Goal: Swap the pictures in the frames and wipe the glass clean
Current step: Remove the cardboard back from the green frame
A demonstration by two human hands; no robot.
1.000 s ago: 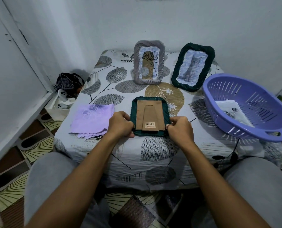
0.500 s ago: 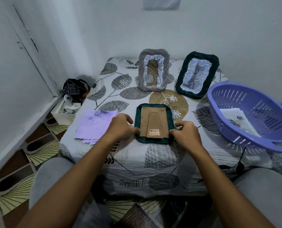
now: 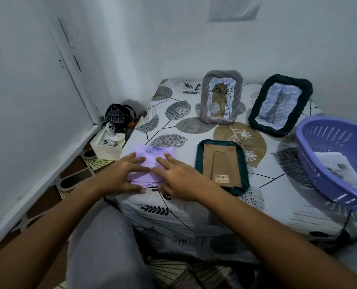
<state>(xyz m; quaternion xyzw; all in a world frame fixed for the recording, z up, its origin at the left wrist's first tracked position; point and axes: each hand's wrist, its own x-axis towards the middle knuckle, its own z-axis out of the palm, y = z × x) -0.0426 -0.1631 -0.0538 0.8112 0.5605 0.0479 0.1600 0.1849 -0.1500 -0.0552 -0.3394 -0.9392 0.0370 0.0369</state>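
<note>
— Where does the job stand?

— Early, I judge. The green frame (image 3: 222, 165) lies face down near the front edge of the bench (image 3: 194, 209), cardboard back up, and that back looks seated in the rim, so no picture seems to be out of it yet. Two more frames stand along the far edge: the grey frame (image 3: 220, 97) and the dark frame (image 3: 279, 105), each with a picture in it. Loose prints (image 3: 338, 165) wait in the purple basket (image 3: 335, 159) at the right edge.

— And the hands?

— Both are on the lilac cloth (image 3: 150, 163), which lies at the front left corner, just beside the green frame. The left hand (image 3: 119, 174) and right hand (image 3: 177, 178) rest flat on it, fingers spread and straight, gripping nothing. Whether they lift or unfold it next, I cannot tell.

— So wiping is left?

— Wiping and swapping both, as far as shows.

— How does the face-down frame lie?

— Its long axis runs from the front edge toward the far edge, tilted slightly. The barcode sticker end points to the front edge.
</note>
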